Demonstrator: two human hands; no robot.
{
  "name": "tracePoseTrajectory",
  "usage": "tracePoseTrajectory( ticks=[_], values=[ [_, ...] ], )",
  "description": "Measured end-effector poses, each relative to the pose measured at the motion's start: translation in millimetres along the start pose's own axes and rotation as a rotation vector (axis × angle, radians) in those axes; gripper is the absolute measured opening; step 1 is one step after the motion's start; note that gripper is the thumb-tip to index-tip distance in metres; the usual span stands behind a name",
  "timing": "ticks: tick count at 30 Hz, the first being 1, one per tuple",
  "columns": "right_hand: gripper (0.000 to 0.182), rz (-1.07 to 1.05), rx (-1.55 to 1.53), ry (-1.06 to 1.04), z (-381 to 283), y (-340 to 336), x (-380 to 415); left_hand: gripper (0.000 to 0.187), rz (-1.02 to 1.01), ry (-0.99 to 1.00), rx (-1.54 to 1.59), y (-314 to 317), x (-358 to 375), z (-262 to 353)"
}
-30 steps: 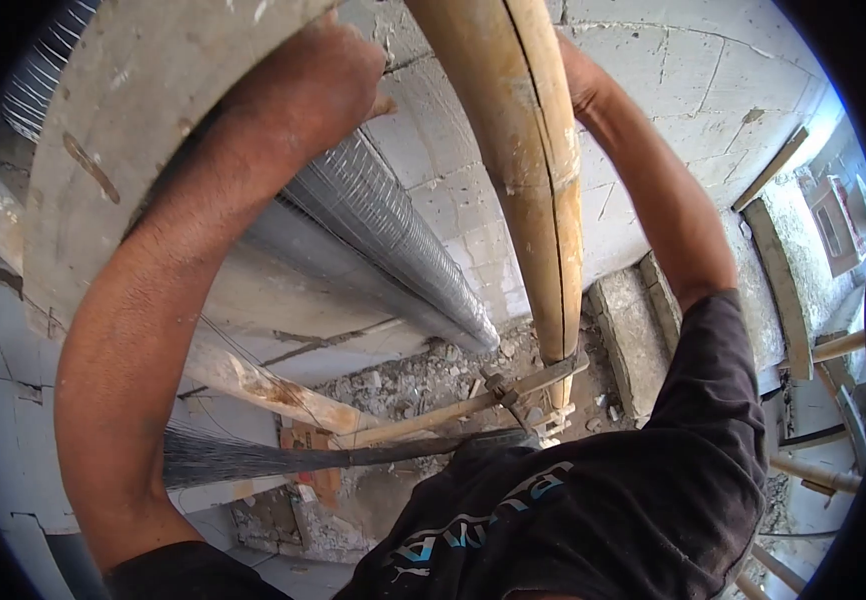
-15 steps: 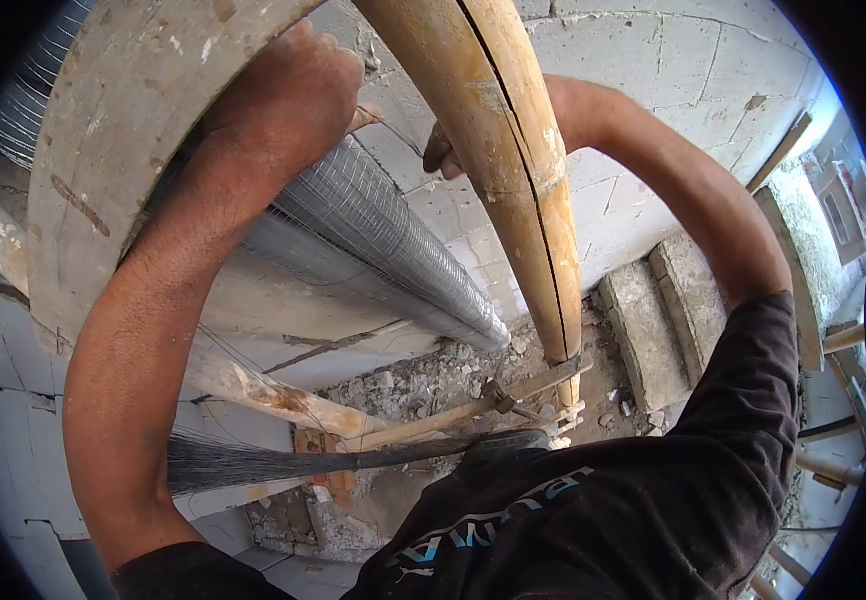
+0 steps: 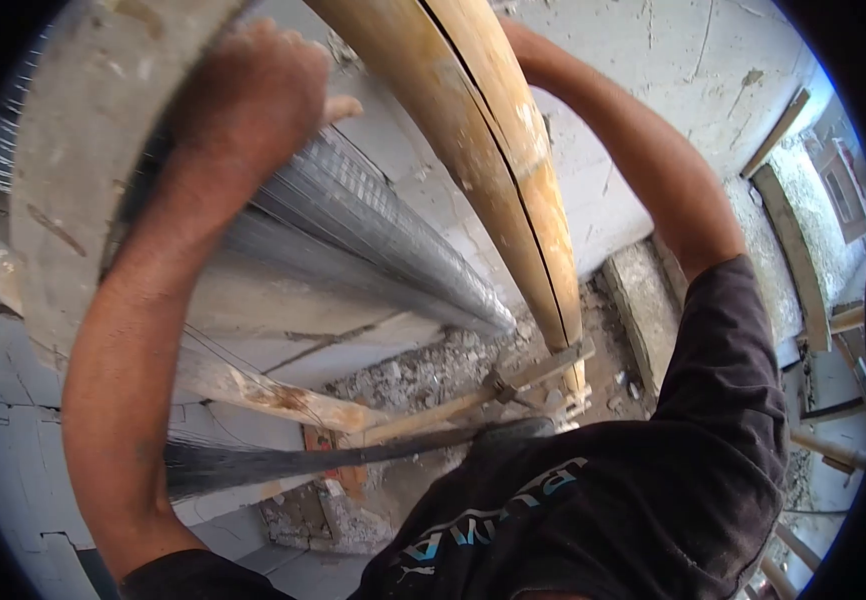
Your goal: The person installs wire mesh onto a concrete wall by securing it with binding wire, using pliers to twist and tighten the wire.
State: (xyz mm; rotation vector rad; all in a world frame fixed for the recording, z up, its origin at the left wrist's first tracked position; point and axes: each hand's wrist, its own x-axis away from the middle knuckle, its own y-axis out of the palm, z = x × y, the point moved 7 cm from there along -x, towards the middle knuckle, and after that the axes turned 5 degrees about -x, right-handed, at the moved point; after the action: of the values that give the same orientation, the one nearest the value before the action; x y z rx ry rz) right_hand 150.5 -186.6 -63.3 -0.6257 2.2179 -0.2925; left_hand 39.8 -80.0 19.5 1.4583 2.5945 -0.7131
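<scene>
My left hand is raised beside a pale curved board, its fingers curled and the thumb sticking out to the right. Whatever is inside its grip is hidden. Below the hand, rolls of grey wire mesh lean down toward the floor. Only the right forearm shows; my right hand is hidden behind a thick split bamboo pole. A bundle of thin dark wires sticks out to the left at waist height.
A light block wall stands behind the pole. Concrete slabs lie at the right, with rubble on the floor. Wooden poles cross below my left arm. A small timber crosspiece meets the bamboo's lower end.
My right hand has moved up and out of sight behind the bamboo; earlier its fingertips showed near a thin wire by my left thumb. The left hand has shifted slightly left.
</scene>
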Motion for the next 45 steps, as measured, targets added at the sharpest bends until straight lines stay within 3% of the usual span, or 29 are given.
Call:
tracePoseTrajectory(
  ticks=[4,7,8,11,14,15,18,21,24,28,30,31,33,36,39,40,41,42,43,44,45],
  values=[
    [0.051,-0.328,0.062,-0.04,-3.3,30.2,25.0,0.05,-0.266,-0.023,-0.18,8.0,-3.1,8.4],
    [0.051,-0.439,-0.195,0.091,-32.2,29.7,34.5,0.052,-0.227,0.021,-0.159,13.2,-0.1,5.6],
    [0.052,-0.43,-0.316,0.146,-37.1,25.4,35.4,0.053,-0.163,0.048,-0.12,11.2,-0.5,4.4],
    [0.052,-0.249,-0.736,0.31,-26.9,13.8,27.6,0.054,-0.259,-0.04,-0.055,8.7,-4.1,3.1],
    [0.058,-0.019,-0.989,0.192,1.2,3.0,1.2,0.057,-0.071,-0.043,-0.091,10.1,-1.5,4.2],
    [0.06,0.06,-1.072,0.15,-1.2,0.4,-2.7,0.057,-0.123,-0.036,-0.1,11.7,-2.1,3.0],
    [0.065,0.368,-0.118,0.237,-6.5,-25.5,5.1,0.059,-0.25,-0.032,-0.137,9.0,-4.9,5.5],
    [0.065,0.093,0.117,-0.174,-3.1,-8.5,12.2,0.058,-0.377,-0.031,-0.214,11.5,-5.8,5.4],
    [0.065,-0.372,0.057,-0.26,3.5,23.5,35.0,0.055,-0.497,0.006,-0.208,19.7,-9.2,2.2],
    [0.052,-0.607,-0.579,0.369,3.1,26.0,58.1,0.052,-0.302,-0.02,-0.04,16.1,-1.9,2.6],
    [0.039,-0.575,-0.674,0.485,35.1,-7.5,64.3,0.051,-0.173,-0.005,0.011,8.3,-0.4,3.7],
    [0.04,-0.583,-0.725,0.384,58.3,-23.2,63.2,0.051,-0.096,0.011,0.023,2.9,-0.2,4.9],
    [0.041,-0.525,-0.841,0.381,71.4,-23.3,75.9,0.05,-0.033,0.018,0.029,1.8,1.2,5.0],
    [0.043,0.374,-0.377,0.421,-8.7,-36.5,117.2,0.048,-0.024,0.033,0.023,9.7,3.0,3.0],
    [0.042,0.902,-0.11,0.285,-64.6,-64.9,207.3,0.049,0.029,0.072,0.037,4.9,3.2,1.5],
    [0.043,0.831,-0.263,0.379,-66.2,-53.3,245.4,0.05,0.0,0.055,0.045,3.9,2.2,1.5],
    [0.042,0.578,-0.364,0.293,-84.6,-24.4,268.8,0.05,-0.03,0.039,0.055,4.3,1.7,1.7],
    [0.039,0.386,-0.518,0.436,-95.7,17.0,288.4,0.051,-0.014,0.046,0.046,2.8,2.3,2.8],
    [0.037,0.199,-0.424,0.664,-100.8,52.5,307.3,0.052,0.004,0.053,0.034,1.4,2.6,2.7],
    [0.043,-0.003,-0.23,0.749,-101.4,85.3,320.0,0.053,0.023,0.064,0.024,-0.2,2.6,3.3],
    [0.049,0.077,-0.068,0.794,-97.5,113.0,336.6,0.054,0.014,0.083,0.008,1.2,3.0,4.1]
  ],
)
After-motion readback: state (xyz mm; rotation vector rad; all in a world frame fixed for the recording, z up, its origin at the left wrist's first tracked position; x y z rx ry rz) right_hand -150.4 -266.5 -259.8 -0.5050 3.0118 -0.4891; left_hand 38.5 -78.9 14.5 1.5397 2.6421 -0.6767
